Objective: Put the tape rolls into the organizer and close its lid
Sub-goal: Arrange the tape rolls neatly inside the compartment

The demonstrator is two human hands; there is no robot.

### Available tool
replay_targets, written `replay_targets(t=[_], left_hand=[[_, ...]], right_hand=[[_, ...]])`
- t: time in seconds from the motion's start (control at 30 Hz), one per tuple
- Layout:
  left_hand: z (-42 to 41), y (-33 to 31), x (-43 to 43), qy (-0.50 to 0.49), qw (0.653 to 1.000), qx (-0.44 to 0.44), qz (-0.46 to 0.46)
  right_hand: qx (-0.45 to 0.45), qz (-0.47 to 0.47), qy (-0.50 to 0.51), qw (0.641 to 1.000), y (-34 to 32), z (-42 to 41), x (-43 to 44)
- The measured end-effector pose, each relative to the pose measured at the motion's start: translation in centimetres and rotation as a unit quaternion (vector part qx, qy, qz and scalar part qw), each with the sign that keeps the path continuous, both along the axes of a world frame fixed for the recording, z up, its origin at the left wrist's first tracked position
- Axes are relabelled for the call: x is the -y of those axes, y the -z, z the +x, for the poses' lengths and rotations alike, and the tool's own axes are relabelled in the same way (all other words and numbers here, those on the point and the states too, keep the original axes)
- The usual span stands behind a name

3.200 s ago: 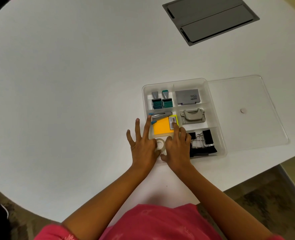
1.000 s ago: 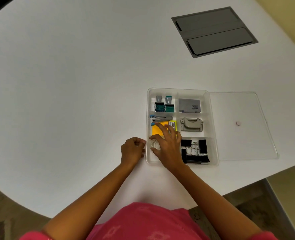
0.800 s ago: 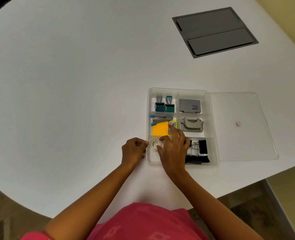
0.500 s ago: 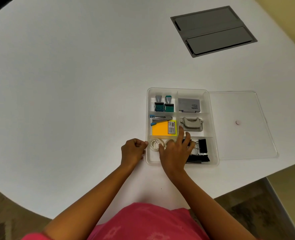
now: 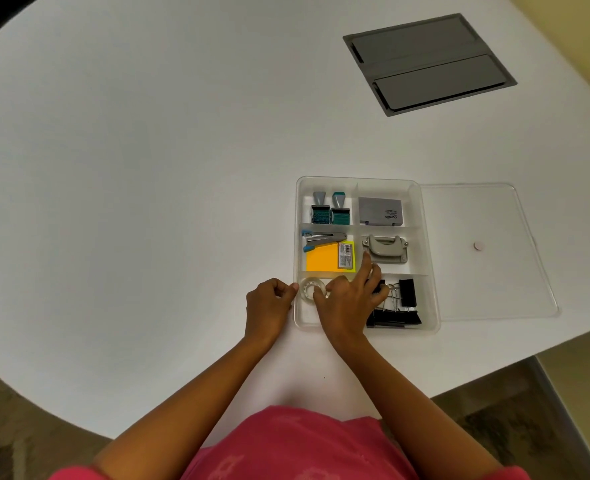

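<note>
The clear plastic organizer [image 5: 355,179] lies open near the table's front edge. One clear tape roll [image 5: 308,289] lies flat in its near-left compartment. My right hand [image 5: 347,301] rests over that compartment with fingers spread, its thumb against the roll; anything under the palm is hidden. My left hand [image 5: 269,303] is a closed fist on the table, its fingertips touching the organizer's left wall. The clear lid [image 5: 477,216] lies flat on the table, right of the organizer and against it.
Other compartments hold two stamps [image 5: 329,209], a grey box [image 5: 380,211], a stapler [image 5: 323,239], orange sticky notes [image 5: 324,261], a hole punch [image 5: 385,249] and black binder clips [image 5: 402,306]. A grey cable hatch [image 5: 428,62] sits at the back right. The table edge curves just right of the lid.
My right hand slid back and right from the sticky notes, uncovering a tape roll in the near-left compartment. My left hand went from spread flat to a fist beside the organizer.
</note>
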State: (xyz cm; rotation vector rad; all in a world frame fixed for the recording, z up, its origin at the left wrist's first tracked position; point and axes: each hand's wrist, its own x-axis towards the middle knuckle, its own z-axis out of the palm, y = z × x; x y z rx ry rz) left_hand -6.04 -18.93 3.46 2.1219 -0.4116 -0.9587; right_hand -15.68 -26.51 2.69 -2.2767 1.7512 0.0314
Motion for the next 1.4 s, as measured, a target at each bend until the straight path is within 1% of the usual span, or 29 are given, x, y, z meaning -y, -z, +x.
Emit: replay_targets(t=[0.13, 0.37, 0.6, 0.83, 1.07, 1.27, 1.4], left_hand=[[0.0, 0.0, 0.0, 0.0, 1.0, 0.003, 0.004], [0.0, 0.1, -0.1, 0.019, 0.999, 0.027, 0.004], [0.0, 0.3, 0.0, 0.026, 0.999, 0.039, 0.015], [-0.2, 0.5, -0.1, 0.019, 0.999, 0.042, 0.019], [-0.1, 0.8, -0.3, 0.025, 0.998, 0.056, 0.016], [-0.1, 0.8, -0.1, 0.033, 0.998, 0.06, 0.019], [0.0, 0.8, -0.2, 0.038, 0.997, 0.061, 0.02]], right_hand=[[0.0, -0.016, 0.002, 1.0, -0.2, 0.1, -0.4], [0.008, -0.047, -0.028, 0.998, -0.4, -0.1, -0.7], [-0.035, 0.004, -0.045, 0.998, -0.3, 0.5, 0.1], [-0.065, 0.002, -0.079, 0.995, -0.6, 1.0, 0.5], [-0.079, 0.007, -0.09, 0.993, -0.8, 1.4, 0.3], [-0.056, 0.001, -0.09, 0.994, -1.1, 1.1, 0.5], [-0.013, -0.054, -0.097, 0.994, -1.8, 0.1, 0.7]])
